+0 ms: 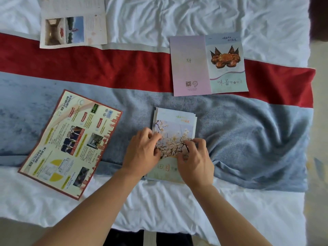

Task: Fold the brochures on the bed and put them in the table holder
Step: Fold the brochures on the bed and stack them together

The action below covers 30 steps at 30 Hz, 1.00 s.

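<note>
On the bed (195, 206), one brochure (174, 126) lies between an open leaflet (71, 142) and, farther right, another (208, 64).

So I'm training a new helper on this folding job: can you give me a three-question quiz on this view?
1. True or false: both hands, left and right, rest on the blossom brochure.
2. Which brochure lies flat at far right: A crab brochure, B red-bordered brochure?
3. How many brochures lie on the bed?

Key: 1 true; 2 A; 3 four.
</note>
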Motion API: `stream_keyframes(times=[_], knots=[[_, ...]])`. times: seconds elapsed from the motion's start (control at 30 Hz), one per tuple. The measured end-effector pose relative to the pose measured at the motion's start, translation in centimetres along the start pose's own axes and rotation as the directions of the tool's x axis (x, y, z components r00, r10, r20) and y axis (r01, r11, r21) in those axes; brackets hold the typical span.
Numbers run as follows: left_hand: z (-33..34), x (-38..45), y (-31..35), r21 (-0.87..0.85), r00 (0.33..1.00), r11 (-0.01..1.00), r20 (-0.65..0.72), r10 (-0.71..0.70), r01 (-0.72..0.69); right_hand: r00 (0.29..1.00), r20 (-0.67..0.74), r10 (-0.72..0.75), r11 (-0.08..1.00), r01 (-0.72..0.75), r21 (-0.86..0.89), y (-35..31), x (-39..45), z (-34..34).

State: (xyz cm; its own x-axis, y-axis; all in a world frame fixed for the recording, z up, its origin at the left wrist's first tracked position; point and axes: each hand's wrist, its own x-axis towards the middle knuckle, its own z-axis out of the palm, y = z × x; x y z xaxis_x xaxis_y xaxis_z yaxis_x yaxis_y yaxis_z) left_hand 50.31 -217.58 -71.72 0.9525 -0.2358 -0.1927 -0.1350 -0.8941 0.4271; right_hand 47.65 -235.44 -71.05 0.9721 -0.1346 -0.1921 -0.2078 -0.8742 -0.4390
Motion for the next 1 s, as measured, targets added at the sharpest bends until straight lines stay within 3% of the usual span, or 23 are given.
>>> stream_keyframes(times=[0.17,0.23,0.33,0.4,0.73,1.0], knots=[[-0.7,1.6,0.5,0.001,0.991,0.993,0.068,0.114,-0.115,0.996,-0.053,-0.074,0.995,0.070,-0.072,0.0,1.9,-0.4],[-0.6,2.4,0.8,0.006,0.982,0.987,0.109,0.157,-0.159,0.993,0.050,-0.103,0.987,0.108,-0.119,-0.1,2.6,-0.5],[-0.4,2.9,0.8,0.010,0.977,0.994,0.185,0.105,-0.109,0.946,0.265,-0.185,0.950,0.241,-0.197,-0.1,2.7,-0.1],[-0.1,3.1,0.6,0.044,0.973,0.993,0.209,0.094,-0.105,0.933,0.316,-0.175,0.948,0.246,-0.202,-0.1,2.4,0.4],[-0.3,3.8,1.8,0.175,0.965,0.979,0.255,0.056,-0.103,0.923,0.355,-0.150,0.871,0.293,-0.395,-2.2,7.0,-1.3],[0.0,4.6,2.2,0.244,0.962,0.965,0.273,0.029,-0.098,0.929,0.354,-0.111,0.876,0.260,-0.407,-2.4,7.6,-0.5]])
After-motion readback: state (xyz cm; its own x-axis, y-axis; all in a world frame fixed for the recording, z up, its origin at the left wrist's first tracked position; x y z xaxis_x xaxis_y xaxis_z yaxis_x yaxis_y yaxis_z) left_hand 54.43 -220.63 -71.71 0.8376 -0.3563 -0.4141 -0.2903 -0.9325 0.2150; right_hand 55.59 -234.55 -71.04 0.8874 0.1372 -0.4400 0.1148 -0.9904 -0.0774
